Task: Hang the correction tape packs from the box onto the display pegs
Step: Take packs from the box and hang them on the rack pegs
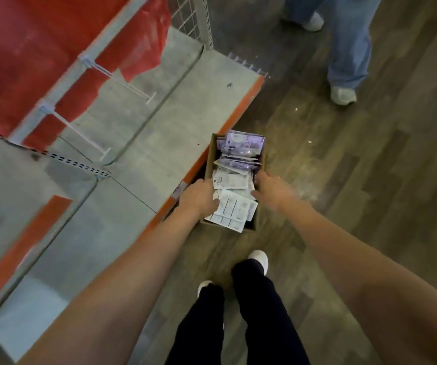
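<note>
A narrow cardboard box [210, 156] stands on the wooden floor beside the shelf base, filled with several correction tape packs [234, 206], white backs up near me and purple fronts at the far end [242, 146]. My left hand [199, 197] reaches into the box's left side with its fingers curled among the white packs. Over at the box's right side, my right hand [271, 191] touches the packs with its fingers. Whether either hand grips a pack is hidden. Two white display pegs [130, 86] [80, 133] stick out from the red back panel at upper left, bare.
A grey shelf base [143, 143] with an orange front edge [238, 109] runs along the left. Another person's legs in blue jeans and white shoes [343, 93] stand at upper right. My own legs and shoes [259, 259] are below the box.
</note>
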A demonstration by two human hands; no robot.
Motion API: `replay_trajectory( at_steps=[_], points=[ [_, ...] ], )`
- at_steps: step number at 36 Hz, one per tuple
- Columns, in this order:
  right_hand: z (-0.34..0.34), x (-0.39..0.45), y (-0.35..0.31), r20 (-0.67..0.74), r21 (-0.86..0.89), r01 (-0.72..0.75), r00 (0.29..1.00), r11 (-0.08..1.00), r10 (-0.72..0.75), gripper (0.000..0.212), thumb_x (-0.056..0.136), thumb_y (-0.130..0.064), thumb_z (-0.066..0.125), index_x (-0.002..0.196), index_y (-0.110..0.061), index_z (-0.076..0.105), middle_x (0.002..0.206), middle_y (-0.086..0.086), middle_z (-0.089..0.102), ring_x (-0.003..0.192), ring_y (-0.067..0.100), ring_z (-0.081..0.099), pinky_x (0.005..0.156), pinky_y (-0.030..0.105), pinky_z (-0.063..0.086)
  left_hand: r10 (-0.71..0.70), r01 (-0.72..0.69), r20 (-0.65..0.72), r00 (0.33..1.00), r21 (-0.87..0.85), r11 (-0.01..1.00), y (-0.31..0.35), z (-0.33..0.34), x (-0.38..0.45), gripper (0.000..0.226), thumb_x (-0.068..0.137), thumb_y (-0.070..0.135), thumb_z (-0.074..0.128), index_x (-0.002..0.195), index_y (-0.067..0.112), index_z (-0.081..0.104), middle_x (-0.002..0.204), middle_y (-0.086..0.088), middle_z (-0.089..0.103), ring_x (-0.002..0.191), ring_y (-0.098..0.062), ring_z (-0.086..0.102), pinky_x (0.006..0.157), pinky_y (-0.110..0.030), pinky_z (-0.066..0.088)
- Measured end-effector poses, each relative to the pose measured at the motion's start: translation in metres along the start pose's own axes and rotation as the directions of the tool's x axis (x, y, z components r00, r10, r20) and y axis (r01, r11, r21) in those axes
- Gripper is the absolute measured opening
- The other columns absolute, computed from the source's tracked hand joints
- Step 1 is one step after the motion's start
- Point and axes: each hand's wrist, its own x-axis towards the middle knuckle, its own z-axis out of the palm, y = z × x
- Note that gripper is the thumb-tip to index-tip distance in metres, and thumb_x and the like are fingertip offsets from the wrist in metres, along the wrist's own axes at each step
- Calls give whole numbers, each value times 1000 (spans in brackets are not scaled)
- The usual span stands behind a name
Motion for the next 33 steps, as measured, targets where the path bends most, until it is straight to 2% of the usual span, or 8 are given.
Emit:
replay_trajectory(
  at_steps=[3, 7, 11, 16, 22, 25, 30, 33],
  points=[
    [40, 18, 13, -15, -11, -8, 1000, 1000, 8, 40, 100, -25, 47, 133, -4, 39, 132, 17, 48, 117, 33, 51, 76, 30, 33, 34, -34, -25, 999, -7, 999, -10, 39, 22, 34, 91, 39, 56, 112, 12, 52, 116, -9, 57, 106, -29, 56, 74, -37, 45],
    [97, 56, 22, -29, -1, -11, 1000, 1000, 11, 42, 100, -27, 47, 136, -6, 38, 135, 15, 46, 120, 33, 49, 87, 35, 42, 28, -30, -46, 999, -48, 998, -26, 92, 58, 30, 91, 33, 56, 111, 11, 52, 114, -10, 57, 103, -28, 56, 71, -33, 40],
    [156, 111, 35, -76, 6, 23, 997, 1000, -23, 40, 99, -28, 49, 133, -7, 41, 133, 12, 48, 117, 30, 52, 88, 37, 44, 16, -21, -64, 998, -80, 997, -50, 148, 109, 36, 90, 35, 59, 115, 11, 52, 116, -10, 58, 104, -28, 57, 72, -34, 42],
    [214, 184, 53, -142, -18, 52, 988, 998, -54, 38, 99, -29, 50, 130, -8, 44, 130, 12, 52, 117, 29, 50, 91, 38, 45, -38, 14, -137, 990, -175, 984, -76, 204, 174, 37, 89, 36, 61, 117, 14, 53, 115, -7, 59, 102, -25, 58, 84, -39, 52],
    [245, 246, 66, -257, -37, 104, 960, 994, -110, 34, 98, -25, 50, 126, -6, 48, 128, 15, 54, 114, 32, 53, 88, 37, 43, -19, -28, -231, 973, -198, 980, -93, 250, 237, 27, 90, 32, 61, 110, 15, 56, 107, -4, 61, 91, -18, 56, 74, -31, 48],
    [252, 262, 72, -312, -51, 124, 940, 991, -134, 35, 98, -27, 51, 127, -8, 50, 128, 13, 55, 114, 29, 53, 84, 34, 42, 15, -60, -255, 967, -172, 983, -91, 260, 255, 30, 90, 32, 61, 114, 14, 55, 111, -5, 61, 95, -20, 58, 76, -32, 49],
    [262, 264, 86, -341, -79, 162, 923, 984, -180, 23, 97, -19, 49, 115, -7, 57, 118, 13, 57, 105, 30, 54, 84, 35, 42, 34, -45, -200, 979, -54, 998, -82, 265, 261, 48, 90, 39, 58, 130, 13, 47, 125, -8, 56, 110, -24, 56, 77, -32, 45],
    [261, 262, 86, -306, -84, 175, 932, 981, -193, 19, 96, -19, 48, 108, -9, 60, 112, 11, 57, 103, 29, 55, 83, 35, 43, -5, -13, -155, 988, -119, 993, -77, 260, 256, 46, 92, 29, 56, 131, 9, 44, 126, -11, 55, 112, -27, 55, 79, -32, 45]
  ],
)
